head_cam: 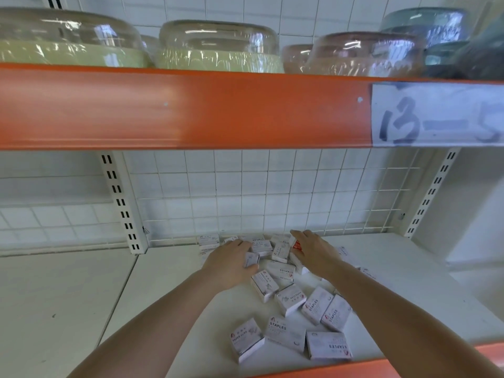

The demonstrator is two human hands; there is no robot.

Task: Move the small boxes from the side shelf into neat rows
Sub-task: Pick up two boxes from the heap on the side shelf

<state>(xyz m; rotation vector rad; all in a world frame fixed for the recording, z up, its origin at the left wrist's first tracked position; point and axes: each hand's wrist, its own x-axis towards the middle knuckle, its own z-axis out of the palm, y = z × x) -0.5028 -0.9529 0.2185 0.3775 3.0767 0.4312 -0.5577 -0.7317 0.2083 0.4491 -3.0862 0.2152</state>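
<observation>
Both hands deep in the small boxes (283, 293) scattered on the shelf (169, 290): left hand (231, 261) curls around one box, right hand (311, 251) pinches another with red print. Far boxes sit half hidden behind the hands.

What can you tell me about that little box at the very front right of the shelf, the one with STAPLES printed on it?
The front-right staples box is a small, flat white carton that looks like cardboard, with grey print and a small red mark near one corner. It lies flat on the white shelf, close to the orange front edge. Its STAPLES lettering reads upside down from this view. It is closed as far as I can see. Another staples box lies against its left side. Neither hand touches it; both are further back.
</observation>
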